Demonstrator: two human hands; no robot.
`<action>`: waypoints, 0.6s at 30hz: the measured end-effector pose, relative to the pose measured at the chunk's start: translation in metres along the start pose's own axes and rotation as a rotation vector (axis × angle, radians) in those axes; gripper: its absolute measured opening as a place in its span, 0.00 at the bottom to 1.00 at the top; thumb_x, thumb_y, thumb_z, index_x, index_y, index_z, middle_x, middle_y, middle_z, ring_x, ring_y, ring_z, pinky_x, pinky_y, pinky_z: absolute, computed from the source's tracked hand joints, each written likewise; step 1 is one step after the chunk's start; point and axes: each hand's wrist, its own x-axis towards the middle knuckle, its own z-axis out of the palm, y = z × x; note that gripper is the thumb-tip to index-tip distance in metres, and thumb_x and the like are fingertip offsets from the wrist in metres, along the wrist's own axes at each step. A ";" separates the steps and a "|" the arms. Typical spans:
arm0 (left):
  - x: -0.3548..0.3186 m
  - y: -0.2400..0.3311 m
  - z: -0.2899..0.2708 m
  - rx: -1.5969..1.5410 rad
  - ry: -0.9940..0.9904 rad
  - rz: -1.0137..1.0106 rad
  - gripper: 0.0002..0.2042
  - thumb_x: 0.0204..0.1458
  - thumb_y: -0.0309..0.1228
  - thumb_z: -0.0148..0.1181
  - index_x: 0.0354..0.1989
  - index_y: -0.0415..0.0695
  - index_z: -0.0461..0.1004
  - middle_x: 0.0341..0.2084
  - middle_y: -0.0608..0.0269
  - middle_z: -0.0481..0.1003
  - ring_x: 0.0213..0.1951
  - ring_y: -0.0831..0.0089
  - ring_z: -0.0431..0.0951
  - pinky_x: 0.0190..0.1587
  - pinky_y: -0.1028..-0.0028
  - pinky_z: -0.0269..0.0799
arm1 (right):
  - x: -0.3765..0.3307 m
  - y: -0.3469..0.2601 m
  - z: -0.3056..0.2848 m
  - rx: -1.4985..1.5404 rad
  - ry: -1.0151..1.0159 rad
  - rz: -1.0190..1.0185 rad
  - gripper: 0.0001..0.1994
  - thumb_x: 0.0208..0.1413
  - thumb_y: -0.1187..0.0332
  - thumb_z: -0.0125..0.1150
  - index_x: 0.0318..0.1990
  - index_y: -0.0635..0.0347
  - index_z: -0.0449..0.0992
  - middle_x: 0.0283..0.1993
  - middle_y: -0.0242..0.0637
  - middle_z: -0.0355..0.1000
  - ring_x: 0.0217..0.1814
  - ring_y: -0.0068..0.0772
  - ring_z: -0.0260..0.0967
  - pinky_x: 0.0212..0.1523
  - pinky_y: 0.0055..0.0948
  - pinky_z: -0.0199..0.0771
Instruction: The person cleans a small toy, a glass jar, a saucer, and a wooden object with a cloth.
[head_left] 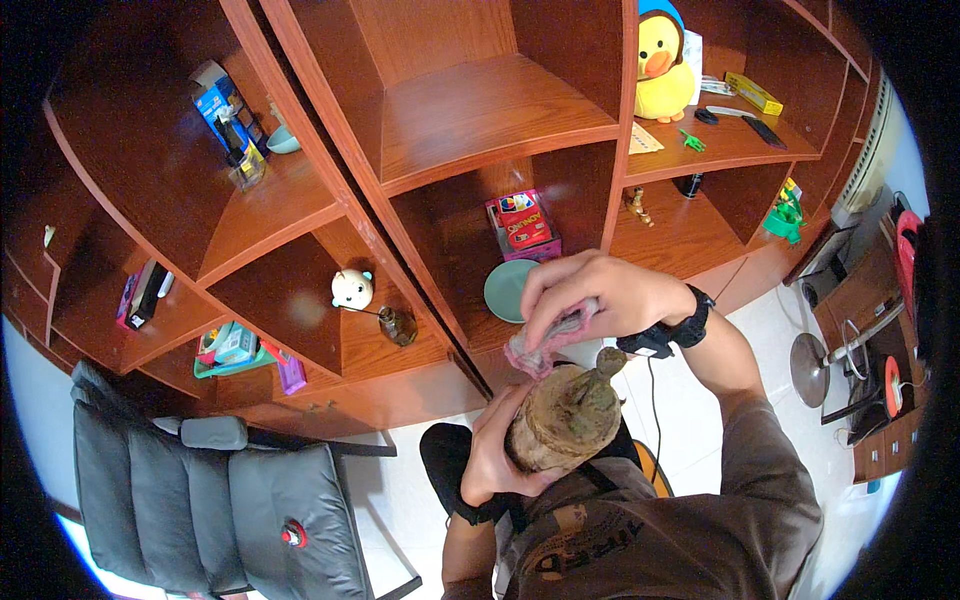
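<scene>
My left hand [488,450] is wrapped round the side of a brown, stump-like ornament [555,435] with a greenish knobbed piece on its top. The ornament is held in front of my body, its top tilted up toward the right. In my right hand [610,295] is a crumpled grey cloth [545,345] with a pink edge, pinched between the fingers. The cloth hangs just above the ornament's far side, close to my left fingers; whether it touches the ornament I cannot tell. A dark band is on each wrist.
Beyond my hands, a green bowl [508,292] and a red box [525,225] stand in the wooden shelf unit [490,110]. A glass bottle [397,325] and a white animal-faced ball [352,289] are left of them. A black chair [230,510] stands at left, a plush duck [662,75] upper right.
</scene>
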 end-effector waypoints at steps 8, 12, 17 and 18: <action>-0.001 -0.002 0.001 0.021 -0.005 -0.042 0.42 0.19 0.37 0.72 0.49 0.28 0.64 0.39 0.45 0.70 0.40 0.55 0.73 0.46 0.66 0.67 | 0.004 0.007 0.000 0.079 -0.128 0.057 0.08 0.46 0.77 0.61 0.35 0.56 0.80 0.39 0.36 0.70 0.37 0.32 0.69 0.37 0.27 0.68; -0.001 -0.007 0.003 -0.146 0.104 -0.066 0.41 0.21 0.39 0.71 0.48 0.28 0.64 0.38 0.45 0.70 0.39 0.56 0.73 0.45 0.67 0.67 | -0.002 0.014 0.000 0.064 0.054 0.089 0.09 0.45 0.78 0.61 0.37 0.60 0.78 0.35 0.37 0.70 0.40 0.32 0.69 0.39 0.26 0.68; -0.005 -0.011 0.005 -0.272 0.292 -0.143 0.41 0.27 0.42 0.68 0.50 0.27 0.62 0.41 0.49 0.70 0.43 0.60 0.72 0.49 0.68 0.65 | 0.001 0.019 0.015 -0.115 0.480 0.038 0.08 0.49 0.78 0.59 0.38 0.62 0.76 0.36 0.36 0.72 0.40 0.27 0.69 0.43 0.25 0.68; -0.004 -0.009 0.006 -0.360 0.391 -0.162 0.40 0.29 0.41 0.67 0.51 0.27 0.61 0.43 0.51 0.70 0.45 0.63 0.72 0.50 0.68 0.65 | 0.001 0.016 0.016 -0.116 0.575 0.079 0.08 0.50 0.78 0.59 0.39 0.62 0.74 0.35 0.35 0.72 0.40 0.25 0.69 0.43 0.24 0.68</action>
